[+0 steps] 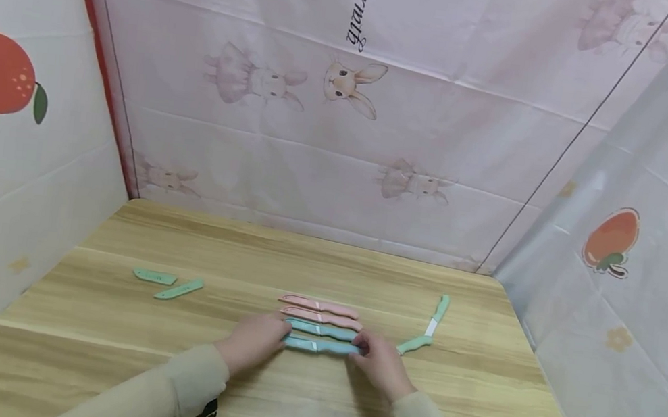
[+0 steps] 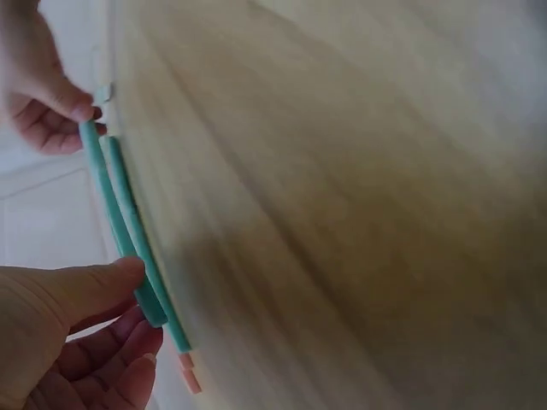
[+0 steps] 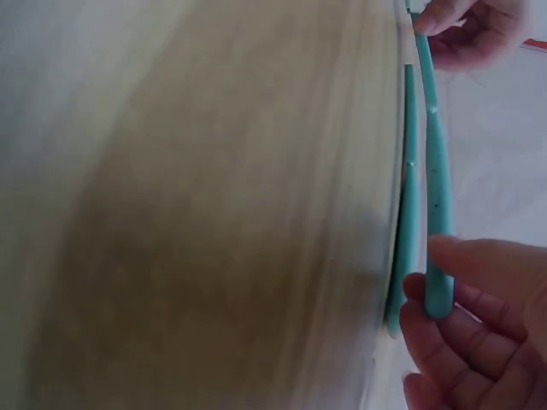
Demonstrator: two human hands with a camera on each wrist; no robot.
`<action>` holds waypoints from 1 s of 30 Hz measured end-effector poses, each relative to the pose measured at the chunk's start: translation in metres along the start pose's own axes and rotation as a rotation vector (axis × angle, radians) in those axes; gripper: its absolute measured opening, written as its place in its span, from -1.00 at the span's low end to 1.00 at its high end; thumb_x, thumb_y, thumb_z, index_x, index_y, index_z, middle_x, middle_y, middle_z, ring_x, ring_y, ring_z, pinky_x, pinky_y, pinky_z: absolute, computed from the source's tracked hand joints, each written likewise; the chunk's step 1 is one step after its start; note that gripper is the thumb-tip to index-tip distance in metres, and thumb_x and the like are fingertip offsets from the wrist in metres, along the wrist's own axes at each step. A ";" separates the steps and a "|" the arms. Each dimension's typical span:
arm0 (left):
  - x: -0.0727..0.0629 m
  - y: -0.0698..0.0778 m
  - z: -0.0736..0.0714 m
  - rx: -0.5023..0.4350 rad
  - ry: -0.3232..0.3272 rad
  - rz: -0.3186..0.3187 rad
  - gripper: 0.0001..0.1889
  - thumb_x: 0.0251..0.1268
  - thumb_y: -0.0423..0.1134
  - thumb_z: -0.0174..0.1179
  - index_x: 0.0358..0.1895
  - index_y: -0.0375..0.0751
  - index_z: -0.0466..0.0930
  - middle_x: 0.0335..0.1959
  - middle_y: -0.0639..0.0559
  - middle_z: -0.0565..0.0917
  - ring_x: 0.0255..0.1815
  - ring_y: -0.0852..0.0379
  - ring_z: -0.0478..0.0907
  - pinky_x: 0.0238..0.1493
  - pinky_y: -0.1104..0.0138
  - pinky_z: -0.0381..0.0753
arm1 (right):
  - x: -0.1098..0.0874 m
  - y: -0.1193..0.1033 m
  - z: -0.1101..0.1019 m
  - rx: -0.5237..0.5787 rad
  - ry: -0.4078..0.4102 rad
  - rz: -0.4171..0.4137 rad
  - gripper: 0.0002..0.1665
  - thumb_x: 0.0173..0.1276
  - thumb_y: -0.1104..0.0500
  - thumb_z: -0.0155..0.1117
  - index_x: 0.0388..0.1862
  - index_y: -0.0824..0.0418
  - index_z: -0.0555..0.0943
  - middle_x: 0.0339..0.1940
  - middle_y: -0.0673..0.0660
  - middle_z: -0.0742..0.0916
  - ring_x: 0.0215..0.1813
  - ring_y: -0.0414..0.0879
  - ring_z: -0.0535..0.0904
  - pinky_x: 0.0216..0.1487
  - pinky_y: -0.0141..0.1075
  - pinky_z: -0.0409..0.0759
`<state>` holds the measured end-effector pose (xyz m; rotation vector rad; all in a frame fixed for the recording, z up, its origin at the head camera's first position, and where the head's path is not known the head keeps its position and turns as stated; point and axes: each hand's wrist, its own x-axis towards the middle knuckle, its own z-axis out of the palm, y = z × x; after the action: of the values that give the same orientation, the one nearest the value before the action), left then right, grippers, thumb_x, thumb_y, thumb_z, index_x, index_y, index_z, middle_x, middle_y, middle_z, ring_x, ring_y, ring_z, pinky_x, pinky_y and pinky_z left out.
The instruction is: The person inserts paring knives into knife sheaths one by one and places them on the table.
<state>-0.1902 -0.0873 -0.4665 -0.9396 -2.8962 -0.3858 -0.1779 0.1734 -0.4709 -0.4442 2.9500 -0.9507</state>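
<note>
Pinching one end of a blue knife [image 3: 438, 179] with the left hand [image 1: 255, 341], thumb on one side and fingers on the other! Gripping the opposite end, the handle, with the right hand [image 1: 381, 364], again between thumb and fingers. Stretched between both hands, and just clear of the table [image 1: 301, 405] by the look of the wrist views. Right beside it, lying on the wood, a second blue knife [image 3: 408, 205]. Next in the same tidy row, two pink knives [image 1: 338, 310], sheathed, handles pointing right like the blue pair. Over to the left, well apart from the row, two loose green sheaths [image 1: 179, 289], close together at an angle. Out to the right, two green knives [image 1: 442, 308], showing pale blade, with the closer one near the right hand. Behind everything, a pink cloth [image 1: 440, 131] printed with rabbits. Down at the wrists, beige sleeves [image 1: 193, 380] and dark bands [image 1: 205, 414].
</note>
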 end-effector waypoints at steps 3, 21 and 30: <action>0.003 0.001 0.005 0.045 -0.002 0.015 -0.90 0.13 -0.28 0.29 -0.41 -0.14 0.54 -0.47 0.04 0.55 -0.44 0.11 0.53 -0.47 0.30 0.56 | 0.002 0.002 0.002 -0.046 -0.005 0.001 -0.80 0.11 0.25 0.41 -0.30 0.24 0.60 -0.36 0.04 0.67 -0.32 -0.14 0.55 -0.25 -0.23 0.58; 0.013 0.008 0.008 0.072 0.030 0.025 -0.83 0.27 -0.46 0.01 -0.45 -0.18 0.49 -0.46 0.01 0.53 -0.44 0.12 0.50 -0.46 0.32 0.54 | 0.011 0.003 -0.003 -0.157 -0.052 0.025 -0.85 0.09 0.27 0.42 -0.35 0.23 0.62 -0.45 0.00 0.64 -0.40 -0.16 0.50 -0.34 -0.24 0.55; 0.007 -0.013 -0.017 -0.020 0.053 -0.060 -0.93 0.18 -0.41 0.16 -0.39 -0.16 0.55 -0.41 0.03 0.59 -0.45 0.14 0.52 -0.50 0.34 0.55 | 0.014 0.005 -0.003 -0.147 -0.063 0.025 -0.83 0.07 0.25 0.43 -0.37 0.23 0.61 -0.45 0.00 0.63 -0.39 -0.16 0.49 -0.32 -0.22 0.55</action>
<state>-0.2033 -0.0976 -0.4521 -0.8337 -2.8825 -0.4377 -0.1927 0.1755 -0.4707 -0.4316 2.9717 -0.7064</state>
